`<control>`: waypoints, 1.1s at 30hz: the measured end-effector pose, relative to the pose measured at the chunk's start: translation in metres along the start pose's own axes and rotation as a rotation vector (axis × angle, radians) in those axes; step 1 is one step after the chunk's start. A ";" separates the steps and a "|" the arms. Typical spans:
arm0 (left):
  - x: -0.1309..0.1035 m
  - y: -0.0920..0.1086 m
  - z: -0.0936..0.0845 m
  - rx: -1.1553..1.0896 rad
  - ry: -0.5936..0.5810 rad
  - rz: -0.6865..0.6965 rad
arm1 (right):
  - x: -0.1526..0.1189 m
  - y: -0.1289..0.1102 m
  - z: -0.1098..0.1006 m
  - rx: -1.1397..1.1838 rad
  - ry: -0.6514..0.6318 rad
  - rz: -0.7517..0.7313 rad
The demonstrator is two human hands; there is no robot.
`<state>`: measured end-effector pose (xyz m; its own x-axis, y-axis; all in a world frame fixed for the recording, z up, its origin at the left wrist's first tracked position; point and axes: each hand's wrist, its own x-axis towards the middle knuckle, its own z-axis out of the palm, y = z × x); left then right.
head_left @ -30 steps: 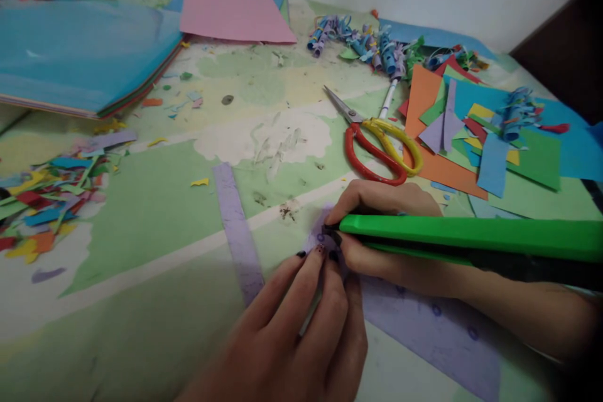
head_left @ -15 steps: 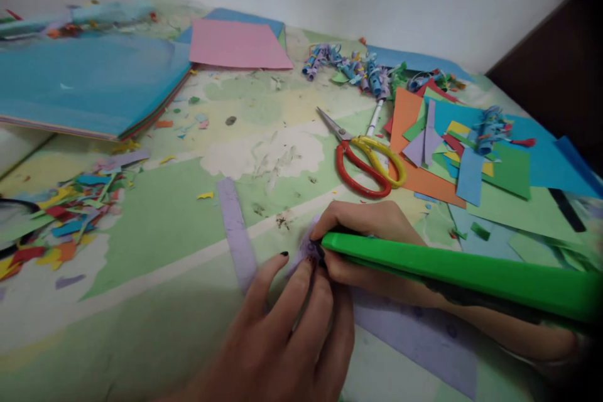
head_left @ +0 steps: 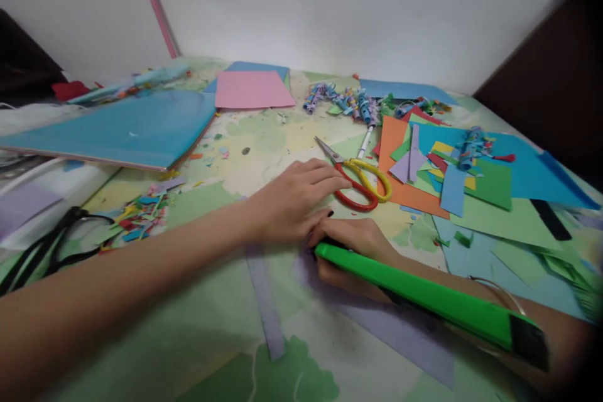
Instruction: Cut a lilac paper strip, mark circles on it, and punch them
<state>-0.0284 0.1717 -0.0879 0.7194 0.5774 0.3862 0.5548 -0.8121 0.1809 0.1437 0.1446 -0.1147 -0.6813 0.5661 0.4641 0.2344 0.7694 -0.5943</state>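
Observation:
My right hand [head_left: 353,245] is closed on a long green box cutter [head_left: 414,282] with a black rear end; its tip is hidden by my fingers. A purple paper strip [head_left: 400,333] lies under that hand. My left hand [head_left: 301,198] is stretched out just beyond it, fingers extended and apparently holding nothing. Its fingertips reach the red handle of the scissors [head_left: 360,191]; I cannot tell whether they touch it. The thumb is close to my right fingers. A narrower purple strip [head_left: 266,308] lies partly beneath my left forearm.
Coloured paper pieces [head_left: 414,201] are heaped at the right, near curled paper rolls [head_left: 362,103] and a white pen [head_left: 365,141]. A blue paper stack [head_left: 122,122], pink sheet [head_left: 254,89], paper scraps [head_left: 141,213] and black-framed glasses [head_left: 85,217] lie to the left and back.
My left hand has moved forward from the purple paper toward the scissors. My right hand stays closed on the box cutter. The view has tilted up and shifted left.

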 end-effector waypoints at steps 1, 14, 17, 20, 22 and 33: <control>0.009 -0.009 0.006 -0.015 -0.097 0.032 | -0.001 0.001 0.000 0.001 0.007 0.001; 0.047 -0.027 0.023 0.304 -0.274 0.110 | 0.000 0.003 -0.001 -0.014 -0.019 0.006; 0.047 -0.030 0.016 0.388 -0.304 0.162 | -0.002 0.004 -0.002 0.024 -0.048 0.011; 0.032 -0.043 -0.002 0.439 -0.360 0.176 | -0.003 0.004 -0.003 0.058 -0.079 0.040; 0.016 -0.054 -0.016 0.450 -0.409 0.136 | -0.002 0.003 -0.005 0.079 -0.098 0.064; -0.003 -0.007 -0.002 -0.292 -0.246 -0.169 | -0.001 0.005 -0.012 0.136 -0.202 0.008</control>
<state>-0.0356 0.1754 -0.0881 0.7262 0.6789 0.1080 0.5573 -0.6734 0.4857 0.1538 0.1514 -0.1099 -0.8079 0.4906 0.3267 0.1539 0.7106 -0.6865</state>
